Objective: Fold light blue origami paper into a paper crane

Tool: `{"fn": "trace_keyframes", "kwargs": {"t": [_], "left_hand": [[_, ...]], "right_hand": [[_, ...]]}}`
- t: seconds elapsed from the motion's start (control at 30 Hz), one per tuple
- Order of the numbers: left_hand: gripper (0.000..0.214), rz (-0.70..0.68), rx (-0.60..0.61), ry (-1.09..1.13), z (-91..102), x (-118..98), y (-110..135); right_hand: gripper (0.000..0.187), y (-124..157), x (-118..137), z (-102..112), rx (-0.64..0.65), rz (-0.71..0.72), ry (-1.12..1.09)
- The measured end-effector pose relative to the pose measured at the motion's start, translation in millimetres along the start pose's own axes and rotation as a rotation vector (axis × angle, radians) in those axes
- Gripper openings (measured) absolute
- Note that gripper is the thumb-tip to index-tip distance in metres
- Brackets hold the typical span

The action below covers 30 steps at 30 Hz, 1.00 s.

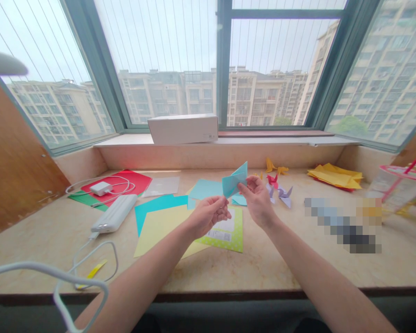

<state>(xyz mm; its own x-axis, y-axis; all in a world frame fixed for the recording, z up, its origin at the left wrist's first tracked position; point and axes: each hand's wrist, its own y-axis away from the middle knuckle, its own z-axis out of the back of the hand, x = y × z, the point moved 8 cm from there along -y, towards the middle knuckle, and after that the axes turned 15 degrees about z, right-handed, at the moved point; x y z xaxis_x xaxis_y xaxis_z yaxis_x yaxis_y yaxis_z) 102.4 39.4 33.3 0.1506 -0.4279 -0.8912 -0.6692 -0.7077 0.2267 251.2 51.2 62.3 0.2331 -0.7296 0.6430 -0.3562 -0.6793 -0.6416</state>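
Note:
A folded light-blue piece of paper (pixel 234 183) is held up above the work surface, a pointed flap rising at its upper right. My right hand (pixel 260 199) pinches its right side between thumb and fingers. At the lower left corner, my left hand (pixel 210 215) has its thumb and fingertips closed on the paper's edge. Beneath the hands lie blue sheets (pixel 204 188), a pale yellow sheet (pixel 162 231) and a green dotted packet (pixel 225 240). Folded paper cranes, purple (pixel 285 196), red (pixel 272 180) and orange (pixel 277 167), stand just beyond my right hand.
To the left are a white power bank (pixel 115 213), a charger (pixel 101 188) with cables and a red sheet (pixel 138 178). Yellow papers (pixel 334 175) and a clear cup (pixel 402 185) with a red straw sit right. A white box (pixel 183 129) rests on the sill.

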Motion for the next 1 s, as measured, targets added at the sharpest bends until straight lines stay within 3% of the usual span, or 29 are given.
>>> {"fn": "trace_keyframes", "kwargs": {"t": [0.17,0.3,0.5,0.6,0.7,1.0], "left_hand": [[0.040,0.016,-0.045,-0.025,2.4,0,0],[0.041,-0.088,-0.070,-0.102,0.6,-9,2],[0.044,-0.265,-0.297,-0.419,6.9,-22,7],[0.049,-0.299,-0.275,-0.459,4.0,-23,8],[0.038,-0.276,-0.248,-0.478,2.2,-21,7],[0.033,-0.214,-0.194,-0.314,2.1,-18,6]], "right_hand": [[0.037,0,1,0,0.006,-0.003,0.018],[0.037,0,1,1,0.001,-0.002,0.026],[0.034,0,2,1,0.001,0.003,-0.006],[0.035,1,1,-1,0.009,-0.002,-0.006],[0.035,4,-1,-5,0.035,-0.008,0.021],[0.041,6,-1,-6,0.041,-0.030,0.027]]}}
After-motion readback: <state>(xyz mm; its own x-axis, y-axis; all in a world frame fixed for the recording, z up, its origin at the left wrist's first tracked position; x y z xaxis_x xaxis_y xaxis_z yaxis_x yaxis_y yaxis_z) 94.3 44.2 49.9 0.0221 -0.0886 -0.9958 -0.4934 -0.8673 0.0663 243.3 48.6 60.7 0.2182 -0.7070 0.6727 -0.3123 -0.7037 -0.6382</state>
